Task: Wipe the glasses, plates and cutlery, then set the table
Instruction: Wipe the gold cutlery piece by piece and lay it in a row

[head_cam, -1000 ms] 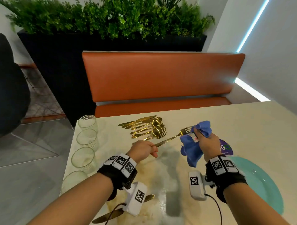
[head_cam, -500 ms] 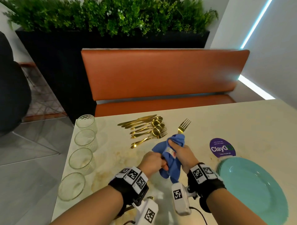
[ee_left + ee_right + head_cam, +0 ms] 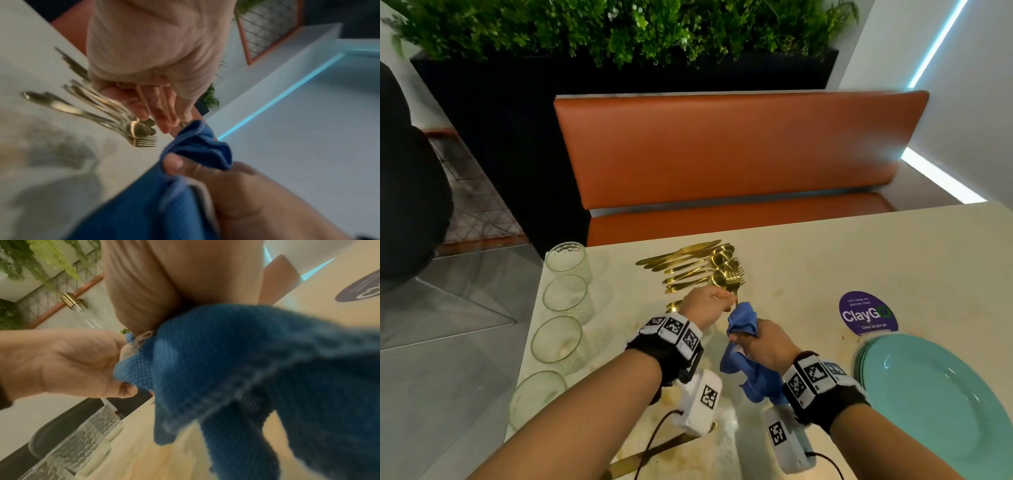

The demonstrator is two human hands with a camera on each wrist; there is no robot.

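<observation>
My left hand pinches a gold fork and holds it low at the near edge of the gold cutlery pile; the handle end pokes out behind the hand. In the left wrist view its fingers reach down over the spoons and forks. Just right of it, my right hand grips a bunched blue cloth, which also fills the right wrist view. Cloth and fork are apart. A stack of teal plates lies at the right. Several glasses line the left edge.
A gold knife lies near the front edge under my left wrist. A purple round sticker is stuck on the pale table behind the plates. An orange bench and a planter stand beyond the far edge.
The cloth slid down off the fork. My left hand carried the fork up and left to the cutlery pile. The right hand drew back toward me with the cloth.
</observation>
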